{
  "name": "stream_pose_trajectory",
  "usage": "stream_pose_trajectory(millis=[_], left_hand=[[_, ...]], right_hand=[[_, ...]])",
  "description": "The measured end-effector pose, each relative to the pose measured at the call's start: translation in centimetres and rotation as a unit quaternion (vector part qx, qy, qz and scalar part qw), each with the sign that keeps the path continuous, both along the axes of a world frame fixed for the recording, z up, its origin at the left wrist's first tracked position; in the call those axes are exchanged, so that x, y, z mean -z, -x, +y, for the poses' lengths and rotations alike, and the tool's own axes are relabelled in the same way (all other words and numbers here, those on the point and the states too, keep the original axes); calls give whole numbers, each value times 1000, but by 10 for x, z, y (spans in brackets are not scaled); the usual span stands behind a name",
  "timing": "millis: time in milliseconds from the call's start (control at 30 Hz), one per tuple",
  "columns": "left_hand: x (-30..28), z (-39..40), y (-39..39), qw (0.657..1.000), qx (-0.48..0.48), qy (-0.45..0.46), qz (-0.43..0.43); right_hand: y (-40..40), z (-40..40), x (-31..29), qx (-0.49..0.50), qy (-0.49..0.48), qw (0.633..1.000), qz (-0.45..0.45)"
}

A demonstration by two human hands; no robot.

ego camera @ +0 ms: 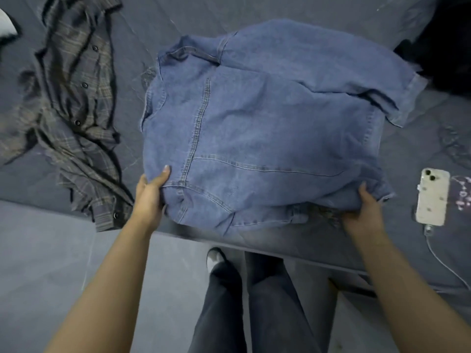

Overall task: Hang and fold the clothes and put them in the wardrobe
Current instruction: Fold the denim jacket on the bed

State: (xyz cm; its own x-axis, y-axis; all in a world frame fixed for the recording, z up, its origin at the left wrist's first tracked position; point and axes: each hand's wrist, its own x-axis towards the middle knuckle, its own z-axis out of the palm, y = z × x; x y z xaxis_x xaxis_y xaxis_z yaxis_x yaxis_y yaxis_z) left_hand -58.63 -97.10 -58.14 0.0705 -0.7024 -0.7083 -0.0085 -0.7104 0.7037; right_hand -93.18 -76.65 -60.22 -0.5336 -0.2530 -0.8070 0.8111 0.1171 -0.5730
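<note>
On bed (178, 26), right in front of me: blue jean jacket (260, 128), folded in, lies flat. Long side runs left to right, between my two hands. My left hand (150, 192) grips near left corner, thumb on top, fingers curled under. My right hand (364, 207) grips near right corner same way. Both hands equally near, jacket just past them, away from me. I think next: lift near edge, fold it over. Checked shirt (74, 108) lies crumpled to left, apart. Phone (433, 197) lies to right, close to my right hand.
</note>
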Motion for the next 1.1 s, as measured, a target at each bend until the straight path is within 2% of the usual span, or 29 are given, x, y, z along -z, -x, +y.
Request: stream_pose_trajectory(millis=[100, 200, 300, 400, 433, 567, 633, 733, 800, 867, 900, 1000, 1033, 1100], left_hand=[[-31, -14, -16, 999, -21, 45, 8], [-33, -17, -32, 997, -49, 59, -22], [-9, 4, -35, 998, -36, -6, -51], [19, 41, -43, 985, 60, -159, 21], [27, 52, -47, 981, 80, -174, 31], [46, 79, -56, 983, 114, -139, 33], [41, 88, -48, 984, 121, -123, 41], [21, 85, -37, 996, 81, -27, 9], [1, 72, -35, 996, 80, 38, -1], [-15, 54, -43, 995, 72, 58, -24], [-19, 48, -49, 997, 59, 32, -36], [-9, 56, -72, 983, 71, -128, -106], [-3, 68, -78, 971, 96, -166, -145], [14, 91, -85, 943, 169, -194, -213]], right_hand=[[21, 23, -30, 32, -18, 995, 90], [29, 45, -39, 73, -19, 988, 137], [12, 60, -14, 25, -42, 998, 42], [-24, 76, 23, 19, -130, 988, -84], [-36, 79, 35, 30, -130, 986, -103], [-77, 64, 51, 21, -36, 991, -130], [-88, 47, 51, 23, -21, 992, -119], [-90, 30, 49, 73, -41, 995, -59], [-84, 30, 37, 86, -7, 996, -20], [-74, 41, 23, 83, 28, 996, 37], [-71, 47, 16, 77, 10, 994, 72], [-71, 67, 11, 68, -149, 971, 171], [-74, 73, 15, 42, -188, 966, 175], [-79, 82, 28, -37, -220, 970, 98]])
